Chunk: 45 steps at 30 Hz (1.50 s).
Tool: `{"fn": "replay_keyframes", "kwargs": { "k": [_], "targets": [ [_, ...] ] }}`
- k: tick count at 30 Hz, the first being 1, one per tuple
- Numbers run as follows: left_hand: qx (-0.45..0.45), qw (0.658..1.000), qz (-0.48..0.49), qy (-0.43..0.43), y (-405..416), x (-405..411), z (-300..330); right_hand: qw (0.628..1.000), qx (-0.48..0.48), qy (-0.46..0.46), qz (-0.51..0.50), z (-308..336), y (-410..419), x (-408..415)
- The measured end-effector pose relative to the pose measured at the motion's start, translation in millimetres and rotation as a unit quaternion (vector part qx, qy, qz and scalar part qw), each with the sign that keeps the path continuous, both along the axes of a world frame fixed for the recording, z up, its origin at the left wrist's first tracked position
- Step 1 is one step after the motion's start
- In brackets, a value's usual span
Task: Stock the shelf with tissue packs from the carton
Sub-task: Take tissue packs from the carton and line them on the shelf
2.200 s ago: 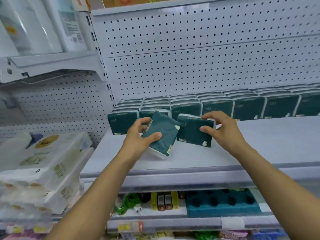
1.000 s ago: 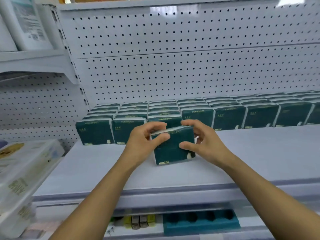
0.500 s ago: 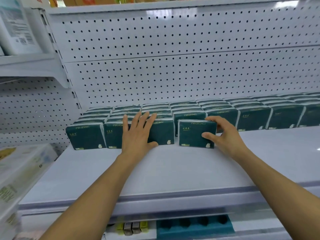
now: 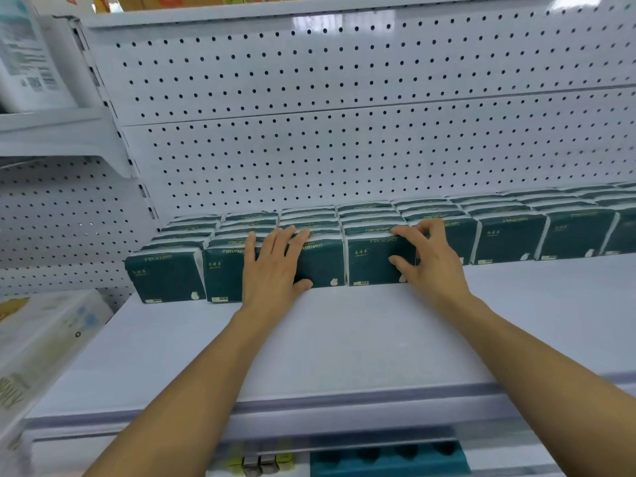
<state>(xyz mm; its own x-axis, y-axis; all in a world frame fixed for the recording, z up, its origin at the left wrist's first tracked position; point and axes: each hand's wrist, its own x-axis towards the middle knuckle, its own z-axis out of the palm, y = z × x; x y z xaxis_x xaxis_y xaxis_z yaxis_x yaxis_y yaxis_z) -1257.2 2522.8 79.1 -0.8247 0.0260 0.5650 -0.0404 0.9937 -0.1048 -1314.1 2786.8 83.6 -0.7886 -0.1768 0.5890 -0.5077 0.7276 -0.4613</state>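
tissue pack (image 4: 375,261) now flush in front row, right hand (image 4: 432,261) pinching it, left hand (image 4: 273,268) flat, fingers spread

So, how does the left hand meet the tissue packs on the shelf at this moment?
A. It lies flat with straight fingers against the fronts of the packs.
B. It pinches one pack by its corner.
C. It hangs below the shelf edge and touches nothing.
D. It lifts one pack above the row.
A: the left hand lies open, its straight fingers spread over the front faces of the dark green tissue packs standing in the front row on the white shelf.
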Motion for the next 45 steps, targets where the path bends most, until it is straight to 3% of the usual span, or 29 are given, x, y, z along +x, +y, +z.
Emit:
{"fn": "replay_keyframes", "kwargs": {
  "k": [6,12,17,25,33,45],
  "targets": [
    [-0.029,0.999,0.024,-0.007,1.6,2.3,3.5,0.995,0.069,0.039,-0.058,1.7,-2.1,1.4],
    [0.002,0.999,0.038,-0.008,12.1,17.7,16.6,0.983,0.115,0.111,-0.094,5.1,-9.2,18.6],
    [0.023,0.996,0.014,0.089,27.1,58.0,9.6,0.979,0.113,0.167,-0.022,4.9,-21.7,60.2],
    [0.09,0.987,0.112,0.075,28.2,162.4,-15.4,0.977,0.098,0.134,0.133,-5.8,-60.4,129.9],
    [0.065,0.963,0.215,0.15,-18.0,301.8,-49.2,0.927,0.113,0.185,0.307,-36.6,-140.7,221.4],
    [0.14,0.914,0.38,-0.022,-123.0,477.6,-128.1,0.887,0.171,0.072,0.424,-122.0,-288.4,362.9]
  ]
}}
